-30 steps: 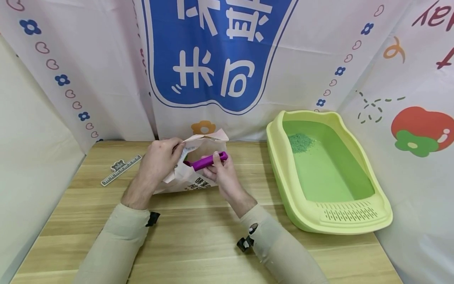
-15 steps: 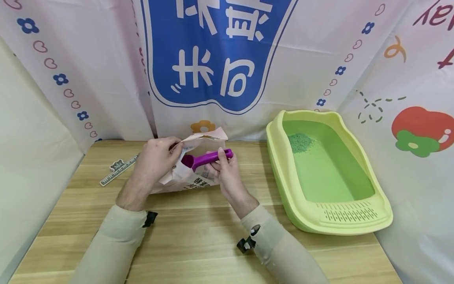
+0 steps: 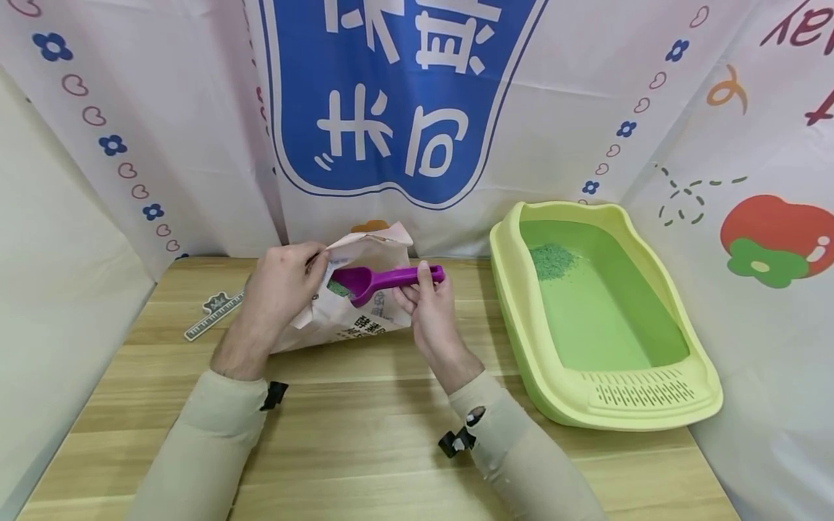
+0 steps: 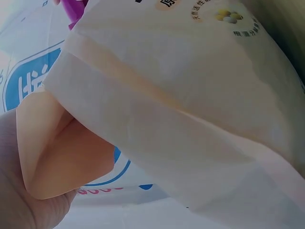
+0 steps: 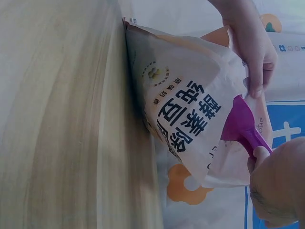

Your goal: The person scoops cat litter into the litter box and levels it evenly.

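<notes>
My left hand (image 3: 276,289) grips the rim of a pale paper bag (image 3: 326,331) with printed black characters, holding its mouth open. In the left wrist view the bag's folded paper (image 4: 143,105) fills most of the frame. My right hand (image 3: 435,315) holds a purple scoop (image 3: 396,278) by its handle, thumb on top. The scoop's bowl lies at the bag's mouth, with green granules (image 3: 340,288) showing at it. From the right wrist view, the scoop (image 5: 238,123) overlaps the bag's opening, close to the left hand (image 5: 255,45). The bag's inside is mostly hidden.
On the right of the wooden table (image 3: 365,449) stands a green litter box (image 3: 515,325) with a small heap of green granules (image 3: 551,262) in its far left corner. A ruler-shaped clip (image 3: 215,315) lies left of the bag. A printed curtain (image 3: 554,145) hangs behind.
The scoop has risen and moved right, so its bowl and some green granules now show at the bag's mouth. The left hand and bag rim have shifted slightly up.
</notes>
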`<action>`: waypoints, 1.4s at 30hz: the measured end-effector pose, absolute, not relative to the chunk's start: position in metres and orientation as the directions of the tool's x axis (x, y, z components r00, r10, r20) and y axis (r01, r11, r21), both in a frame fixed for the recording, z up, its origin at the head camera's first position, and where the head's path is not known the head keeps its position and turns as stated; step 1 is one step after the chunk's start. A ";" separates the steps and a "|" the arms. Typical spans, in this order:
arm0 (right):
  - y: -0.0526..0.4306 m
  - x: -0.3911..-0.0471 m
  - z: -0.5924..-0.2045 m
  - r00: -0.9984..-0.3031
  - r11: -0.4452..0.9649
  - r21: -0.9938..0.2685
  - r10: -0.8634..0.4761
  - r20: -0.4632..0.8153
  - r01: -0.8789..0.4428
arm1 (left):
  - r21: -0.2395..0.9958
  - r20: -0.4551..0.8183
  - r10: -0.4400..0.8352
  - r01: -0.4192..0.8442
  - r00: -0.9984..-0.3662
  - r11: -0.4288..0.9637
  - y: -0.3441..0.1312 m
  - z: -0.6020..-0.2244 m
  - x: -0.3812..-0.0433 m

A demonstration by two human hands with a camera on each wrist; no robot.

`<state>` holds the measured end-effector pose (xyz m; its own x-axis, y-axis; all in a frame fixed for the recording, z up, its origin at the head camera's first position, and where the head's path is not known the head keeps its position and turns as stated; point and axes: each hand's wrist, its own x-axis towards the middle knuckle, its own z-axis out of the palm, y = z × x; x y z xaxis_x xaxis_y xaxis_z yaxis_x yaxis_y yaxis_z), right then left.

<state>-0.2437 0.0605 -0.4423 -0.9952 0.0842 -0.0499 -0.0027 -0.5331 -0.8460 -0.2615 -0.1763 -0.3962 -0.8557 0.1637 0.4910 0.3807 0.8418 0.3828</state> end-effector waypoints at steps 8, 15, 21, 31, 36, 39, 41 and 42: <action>0.067 -0.250 -0.434 -0.991 -0.557 -0.830 0.132 -0.039 -0.042 | 0.392 0.504 0.162 0.392 -0.848 0.833 -0.181 -0.391 -0.268; 0.074 -0.254 -0.429 -0.984 -0.587 -0.807 0.170 -0.057 -0.055 | 0.396 0.493 0.157 0.382 -0.856 0.835 -0.184 -0.389 -0.273; 0.079 -0.256 -0.426 -0.980 -0.609 -0.791 0.187 -0.075 -0.056 | 0.380 0.500 0.161 0.382 -0.851 0.842 -0.183 -0.386 -0.277; 0.089 -0.258 -0.418 -0.971 -0.644 -0.761 0.225 -0.087 -0.081 | 0.375 0.505 0.146 0.369 -0.851 0.850 -0.181 -0.381 -0.278; 0.094 -0.257 -0.415 -0.969 -0.653 -0.753 0.230 -0.096 -0.080 | 0.377 0.493 0.146 0.362 -0.858 0.853 -0.180 -0.379 -0.276; 0.097 -0.257 -0.415 -0.968 -0.654 -0.752 0.232 -0.098 -0.081 | 0.375 0.493 0.147 0.362 -0.858 0.854 -0.180 -0.379 -0.276; 0.098 -0.257 -0.415 -0.966 -0.654 -0.752 0.237 -0.103 -0.081 | 0.370 0.496 0.147 0.362 -0.856 0.856 -0.180 -0.379 -0.276; 0.099 -0.257 -0.415 -0.965 -0.655 -0.752 0.240 -0.105 -0.081 | 0.367 0.499 0.147 0.362 -0.854 0.857 -0.180 -0.379 -0.276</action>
<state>-0.2574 0.0989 -0.4150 -0.9649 0.2403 -0.1054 -0.0809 -0.6546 -0.7516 -0.2763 -0.1801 -0.3794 -0.8543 0.1470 0.4986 0.3619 0.8568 0.3674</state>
